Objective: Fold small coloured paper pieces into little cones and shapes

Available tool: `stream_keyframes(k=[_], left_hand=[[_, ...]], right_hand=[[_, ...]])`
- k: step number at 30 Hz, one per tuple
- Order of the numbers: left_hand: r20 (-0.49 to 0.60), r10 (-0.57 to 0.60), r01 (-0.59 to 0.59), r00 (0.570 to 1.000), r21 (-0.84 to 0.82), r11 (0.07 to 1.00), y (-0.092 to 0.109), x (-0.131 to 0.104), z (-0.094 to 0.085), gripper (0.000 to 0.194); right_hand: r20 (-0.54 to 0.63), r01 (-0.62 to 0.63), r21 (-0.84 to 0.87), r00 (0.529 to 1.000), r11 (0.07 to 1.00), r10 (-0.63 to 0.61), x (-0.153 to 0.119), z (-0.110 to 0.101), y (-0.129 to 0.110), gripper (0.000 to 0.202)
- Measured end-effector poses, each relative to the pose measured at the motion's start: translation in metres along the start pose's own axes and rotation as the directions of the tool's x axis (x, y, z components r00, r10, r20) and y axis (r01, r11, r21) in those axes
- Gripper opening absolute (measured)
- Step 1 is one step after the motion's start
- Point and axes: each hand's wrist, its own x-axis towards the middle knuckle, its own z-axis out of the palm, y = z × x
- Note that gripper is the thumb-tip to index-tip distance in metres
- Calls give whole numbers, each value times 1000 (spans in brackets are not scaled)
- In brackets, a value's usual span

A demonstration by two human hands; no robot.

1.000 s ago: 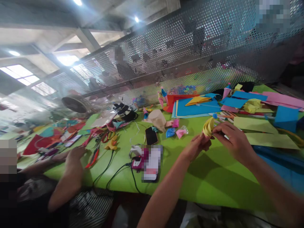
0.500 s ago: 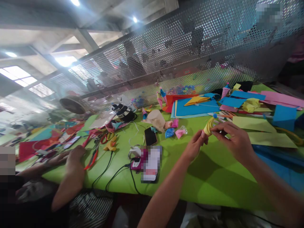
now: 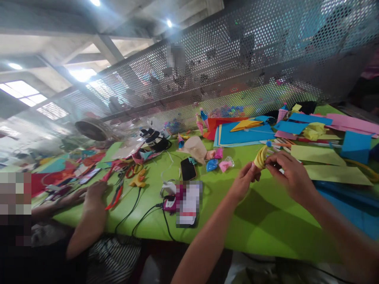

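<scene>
A small yellow paper piece (image 3: 260,157) with layered folds and a blue ball (image 3: 269,143) at its top is held above the green table. My left hand (image 3: 245,177) grips its lower end between thumb and fingers. My right hand (image 3: 286,169) is at its right side, fingers bent and pinched against the yellow paper; the fingertips are partly hidden. Behind the hands are markers (image 3: 280,144) and a stack of blue paper (image 3: 237,135). Pale yellow sheets (image 3: 316,155) lie to the right.
A phone with a lit screen (image 3: 189,203), a dark phone (image 3: 188,169), bagged clay (image 3: 212,165) and a beige lump (image 3: 195,148) lie left of my hands. Farther left are orange-handled scissors (image 3: 115,198), a yellow glue gun (image 3: 138,178) and another person's arm (image 3: 90,221). A perforated screen (image 3: 207,79) stands behind.
My right hand has shifted very slightly right along the yellow paper piece. My left hand keeps its hold.
</scene>
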Motion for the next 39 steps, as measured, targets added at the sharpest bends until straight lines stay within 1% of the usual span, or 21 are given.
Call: stream_keyframes(k=[6,10,12,14,17,19,23,27,31,33,36,39], left_hand=[[6,-9,10,1000,-190,982,-4,1,4,60],[28,-86,90,996,-281,955,-4,2,5,64],[48,-100,110,994,-303,947,-4,2,6,63],[35,-87,93,996,-274,957,-4,3,6,62],[-20,-55,51,998,-139,989,-3,3,4,59],[-42,-45,43,998,-45,998,-2,2,3,57],[-52,-12,16,999,70,997,1,0,2,53],[-49,33,-26,998,149,988,4,0,4,48],[-62,57,-46,996,175,983,6,1,6,48],[-61,67,-56,996,170,984,6,1,7,49],[-54,73,-64,996,155,986,5,1,6,48],[-50,53,-47,997,107,993,1,0,6,51]], right_hand=[[8,27,-18,1000,999,-27,1,1,0,8],[10,20,-5,1000,1000,-20,2,1,-2,9],[7,16,-2,1000,1000,-16,3,1,-2,9],[-6,2,13,1000,1000,-2,3,1,-3,9],[-57,-28,50,998,998,31,2,-2,-5,6],[-82,-24,69,996,997,30,2,-3,-7,5],[-70,11,71,998,997,-6,2,-2,-9,8],[-77,-14,39,997,999,17,1,1,-7,6],[-89,-33,3,995,999,34,-1,2,-3,7],[-76,-27,2,997,1000,27,-1,2,-3,8],[-54,-29,-8,998,1000,28,0,3,-3,9],[-48,-31,-20,998,999,30,0,3,-3,8]])
